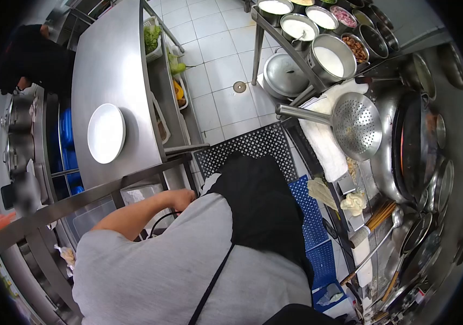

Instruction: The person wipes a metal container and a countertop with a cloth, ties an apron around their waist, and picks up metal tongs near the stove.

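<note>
My left hand [181, 200] is at my waist, beside my black apron [264, 200]. Its fingers look curled, and whatever they may hold is hidden. A thin black cable [161, 218] loops just below that wrist, and a whitish cloth [210, 183] shows between the hand and the apron. My right hand is out of sight. Ahead on the left, apart from my hand, a white oval plate [106, 134] lies on the steel table [113, 59]. To the right, a perforated strainer [357, 127] rests near the wok [405, 146], its handle pointing left.
Pots of ingredients, including one of white liquid [329, 60], line the rack at upper right. A lidded pot [287, 75] stands below. Ladles [397, 218] and pans crowd the right side. A black perforated mat [266, 143] covers the floor ahead. Another person [36, 65] bends at far left.
</note>
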`<act>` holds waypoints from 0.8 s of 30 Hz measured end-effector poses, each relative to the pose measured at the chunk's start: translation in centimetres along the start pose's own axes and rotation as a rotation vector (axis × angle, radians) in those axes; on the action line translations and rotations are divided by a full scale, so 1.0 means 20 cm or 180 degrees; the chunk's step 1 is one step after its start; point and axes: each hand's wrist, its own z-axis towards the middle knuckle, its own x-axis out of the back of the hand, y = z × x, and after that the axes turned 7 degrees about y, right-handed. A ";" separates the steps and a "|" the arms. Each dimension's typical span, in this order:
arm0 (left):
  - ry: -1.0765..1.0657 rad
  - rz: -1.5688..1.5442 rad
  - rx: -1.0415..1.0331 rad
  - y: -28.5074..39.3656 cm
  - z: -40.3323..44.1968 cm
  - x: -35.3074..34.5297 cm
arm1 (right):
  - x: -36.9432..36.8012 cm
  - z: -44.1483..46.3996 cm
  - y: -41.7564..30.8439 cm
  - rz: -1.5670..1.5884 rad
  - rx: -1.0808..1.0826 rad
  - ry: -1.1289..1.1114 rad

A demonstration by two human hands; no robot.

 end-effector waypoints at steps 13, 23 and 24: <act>0.0875 0.0120 -0.0201 0.23 -0.14 0.01 | 0.13 -0.06 -0.02 -0.0068 -0.0134 -0.0185; 0.0797 -0.1067 -0.0153 0.20 -0.21 -0.04 | 0.18 -0.10 -0.05 -0.0065 -0.0170 -0.0237; 0.0661 -0.1115 -0.0089 0.18 -0.20 -0.04 | 0.18 -0.11 -0.06 -0.0051 -0.0179 -0.0231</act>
